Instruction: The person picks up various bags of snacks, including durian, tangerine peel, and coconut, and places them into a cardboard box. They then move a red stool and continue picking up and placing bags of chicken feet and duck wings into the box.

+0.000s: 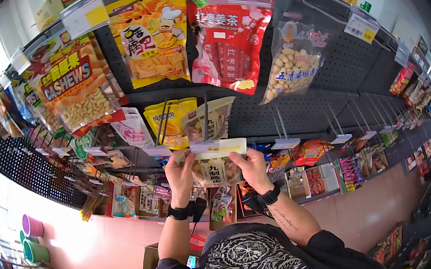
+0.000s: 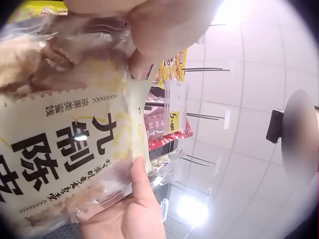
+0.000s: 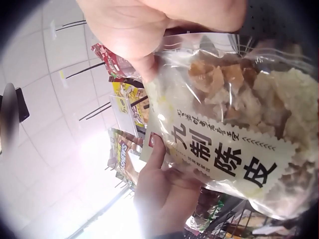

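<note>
Dark perforated shelving (image 1: 361,68) backs the scene as a person's left hand (image 1: 179,179) and right hand (image 1: 253,170) pinch opposite top corners of a dried tangerine peel bag (image 1: 215,173) at frame centre, its top edge spanning between them, just below a matching bag (image 1: 219,120).

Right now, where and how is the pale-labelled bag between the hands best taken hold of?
Probably by the top strip of the bag, pinched near its corners from left and right, thumbs on the front, as the left hand and right hand hold it. The strip is thin and flat; the body below bulges with pieces.
</note>
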